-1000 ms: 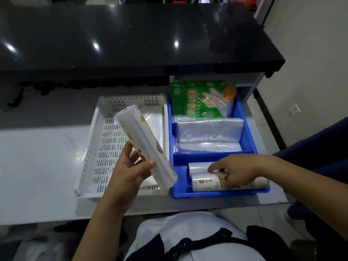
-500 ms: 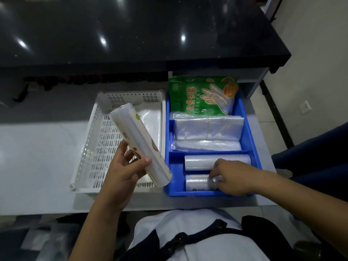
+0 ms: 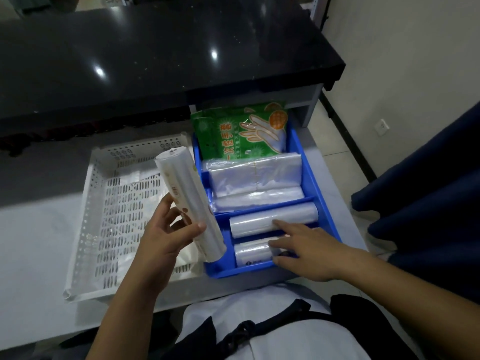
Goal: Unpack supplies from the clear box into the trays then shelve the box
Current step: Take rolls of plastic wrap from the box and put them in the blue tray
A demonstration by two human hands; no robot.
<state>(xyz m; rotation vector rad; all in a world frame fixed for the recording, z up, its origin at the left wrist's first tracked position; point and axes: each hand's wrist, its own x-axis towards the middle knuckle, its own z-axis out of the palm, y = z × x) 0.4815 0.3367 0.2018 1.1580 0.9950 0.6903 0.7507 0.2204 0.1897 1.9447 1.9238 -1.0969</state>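
Note:
My left hand (image 3: 166, 237) grips a long white roll of film (image 3: 188, 198), held tilted over the seam between the white perforated tray (image 3: 104, 216) and the blue tray (image 3: 322, 198). My right hand (image 3: 306, 250) lies flat in the blue tray's front compartment, fingers spread over two short clear rolls: the far roll (image 3: 254, 223) and the near roll (image 3: 253, 252). Behind a divider lie folded clear plastic bags (image 3: 254, 175) and a green pack of disposable gloves (image 3: 241, 131). The clear box is not in view.
Both trays sit on a white counter (image 3: 33, 245) near its front edge. A black glossy countertop (image 3: 161, 53) overhangs behind them. A dark blue cloth (image 3: 426, 193) hangs at the right, with tiled floor and a wall beyond.
My right hand has spread flat over the two short rolls, which now lie apart in the front compartment. My left hand has turned the long roll more upright and nearer the blue tray.

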